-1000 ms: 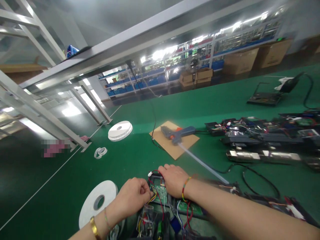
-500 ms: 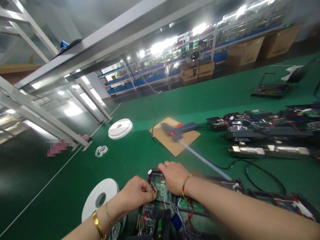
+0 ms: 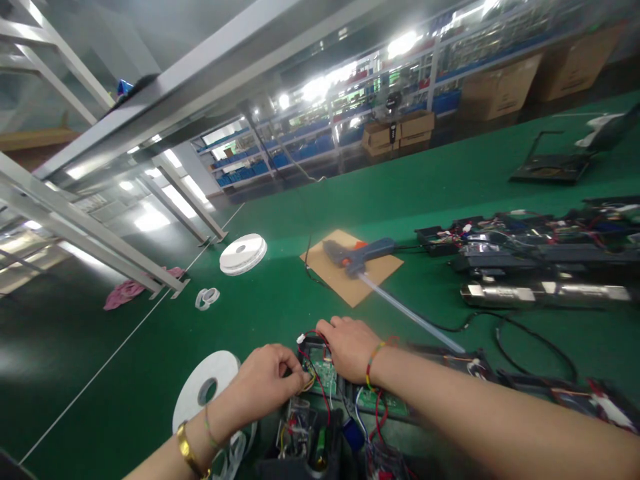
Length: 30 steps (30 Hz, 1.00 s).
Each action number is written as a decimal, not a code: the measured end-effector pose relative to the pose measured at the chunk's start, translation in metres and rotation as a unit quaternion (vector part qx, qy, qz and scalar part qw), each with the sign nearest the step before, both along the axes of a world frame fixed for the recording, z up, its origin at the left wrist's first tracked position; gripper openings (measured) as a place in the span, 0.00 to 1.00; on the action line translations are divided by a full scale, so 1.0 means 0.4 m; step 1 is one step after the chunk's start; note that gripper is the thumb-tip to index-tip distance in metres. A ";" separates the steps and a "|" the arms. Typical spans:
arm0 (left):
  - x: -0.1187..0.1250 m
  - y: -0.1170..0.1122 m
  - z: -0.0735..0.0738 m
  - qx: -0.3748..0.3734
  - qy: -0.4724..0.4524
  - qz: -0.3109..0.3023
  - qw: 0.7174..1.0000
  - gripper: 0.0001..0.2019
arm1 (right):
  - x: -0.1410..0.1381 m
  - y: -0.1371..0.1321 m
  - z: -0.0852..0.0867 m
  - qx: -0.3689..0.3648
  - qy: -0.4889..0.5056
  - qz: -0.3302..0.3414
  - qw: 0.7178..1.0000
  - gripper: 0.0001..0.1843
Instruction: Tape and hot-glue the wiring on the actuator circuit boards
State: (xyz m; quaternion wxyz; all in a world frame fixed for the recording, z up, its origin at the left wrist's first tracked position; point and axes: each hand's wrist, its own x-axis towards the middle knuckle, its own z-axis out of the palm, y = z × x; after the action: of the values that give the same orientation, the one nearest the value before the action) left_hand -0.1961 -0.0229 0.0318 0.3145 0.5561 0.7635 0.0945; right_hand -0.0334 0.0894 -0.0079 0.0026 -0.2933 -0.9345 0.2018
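Observation:
My left hand (image 3: 267,379) is closed in a pinch on thin wires (image 3: 311,383) at the left side of a green circuit board (image 3: 325,375). The board sits in a black plastic housing (image 3: 345,393) at the near edge of the bench. Over the top of that housing curl the fingers of my right hand (image 3: 354,350), their tips partly hidden. A red and black lead with a white connector (image 3: 301,339) loops beside the fingers. Below lie a clear plastic part with wires (image 3: 300,427) and a blue block (image 3: 353,433) on leads.
A glue gun (image 3: 357,257) with a long clear stick rests on a cardboard piece (image 3: 350,293). White tape rolls (image 3: 243,253) lie to the left, one large roll (image 3: 193,393) near my left wrist. Several wired black housings (image 3: 525,250) and a shiny metal tube (image 3: 545,293) stand right.
My left hand has shifted slightly up, still pinching at the wires. My right hand keeps its place on the housing. The camera view has moved a little.

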 end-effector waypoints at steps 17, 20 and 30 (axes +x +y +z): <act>-0.023 -0.128 -0.054 0.013 -0.225 0.121 0.967 0.22 | 0.005 -0.006 0.030 0.031 0.050 -0.016 0.998 0.16; -0.015 -0.135 -0.055 0.036 -0.223 0.125 0.966 0.24 | 0.000 -0.011 0.040 0.049 0.039 -0.019 0.998 0.17; 0.007 -0.138 -0.047 0.027 -0.294 0.139 0.945 0.24 | -0.004 -0.008 0.018 0.025 0.001 -0.025 0.999 0.13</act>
State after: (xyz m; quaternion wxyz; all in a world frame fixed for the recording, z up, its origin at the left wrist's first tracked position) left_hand -0.1935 -0.0779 0.0130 0.4935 0.4007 0.7036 0.3175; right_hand -0.0350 0.0861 -0.0009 0.0158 -0.3167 -0.9314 0.1786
